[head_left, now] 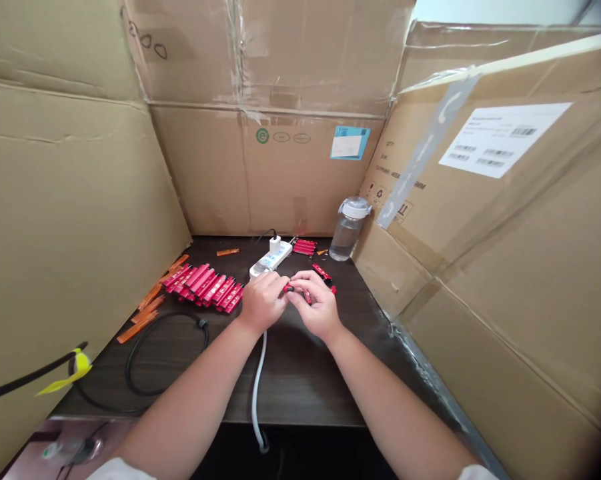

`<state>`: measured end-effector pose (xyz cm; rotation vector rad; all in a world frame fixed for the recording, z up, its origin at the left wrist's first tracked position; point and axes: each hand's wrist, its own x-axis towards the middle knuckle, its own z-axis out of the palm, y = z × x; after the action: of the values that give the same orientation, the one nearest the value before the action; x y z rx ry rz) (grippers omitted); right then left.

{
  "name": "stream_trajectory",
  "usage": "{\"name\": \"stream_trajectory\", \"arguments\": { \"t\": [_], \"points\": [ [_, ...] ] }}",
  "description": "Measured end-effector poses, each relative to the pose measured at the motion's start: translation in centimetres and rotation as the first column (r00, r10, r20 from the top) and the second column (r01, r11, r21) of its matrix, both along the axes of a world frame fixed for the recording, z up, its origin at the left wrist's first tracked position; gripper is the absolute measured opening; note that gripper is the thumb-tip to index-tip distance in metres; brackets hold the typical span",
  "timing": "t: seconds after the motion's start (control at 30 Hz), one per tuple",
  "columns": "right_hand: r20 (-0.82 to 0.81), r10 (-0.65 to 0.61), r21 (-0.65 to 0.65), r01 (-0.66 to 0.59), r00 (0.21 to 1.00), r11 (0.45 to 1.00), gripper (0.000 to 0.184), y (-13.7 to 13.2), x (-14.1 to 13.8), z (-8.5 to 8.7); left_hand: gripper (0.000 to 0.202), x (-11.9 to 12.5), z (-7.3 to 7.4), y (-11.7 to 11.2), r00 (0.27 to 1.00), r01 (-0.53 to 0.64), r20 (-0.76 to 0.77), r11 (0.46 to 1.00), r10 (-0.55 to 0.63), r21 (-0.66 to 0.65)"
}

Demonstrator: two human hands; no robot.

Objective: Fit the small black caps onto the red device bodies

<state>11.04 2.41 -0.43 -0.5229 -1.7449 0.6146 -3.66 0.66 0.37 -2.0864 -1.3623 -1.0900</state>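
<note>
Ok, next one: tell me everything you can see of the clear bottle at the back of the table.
The bottle is a clear, plastic-looking drinking bottle topped by a white lid. It stands upright on the dark table, in the back right corner, beside the cardboard panel; whether it touches the panel is hard to tell. Its contents cannot be made out clearly. The left hand and right hand are apart from it, and neither touches it.

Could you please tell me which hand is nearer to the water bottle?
Right. The right hand is below and left of the water bottle; the left hand is further left.
</note>
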Motion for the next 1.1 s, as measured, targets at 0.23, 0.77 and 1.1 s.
{"name": "stream_trajectory", "arguments": {
  "t": [0.23, 0.77, 1.1],
  "points": [
    [0.103, -0.044, 0.185, 0.024, 0.994, 0.982, 0.012, 0.4, 1.2, 1.0, 0.025, -0.1, -0.1, 0.2, 0.995, 0.103, 0.0, 0.986, -0.104, -0.131],
    [0.042, 0.061, 0.039, -0.063, 0.997, 0.997, 0.016, 0.9, 0.7, -0.3, 0.023, -0.2, -0.1, 0.6, 0.962, 0.222, 0.24, 0.886, -0.131, -0.408],
    [0.081, -0.032, 0.119, 0.022, 0.996, 0.993, 0.01, 1.0, 1.0, 0.0, 0.026, -0.3, 0.1, 0.4, 0.98, 0.18, 0.147, 0.901, -0.132, -0.394]
  ]
}}
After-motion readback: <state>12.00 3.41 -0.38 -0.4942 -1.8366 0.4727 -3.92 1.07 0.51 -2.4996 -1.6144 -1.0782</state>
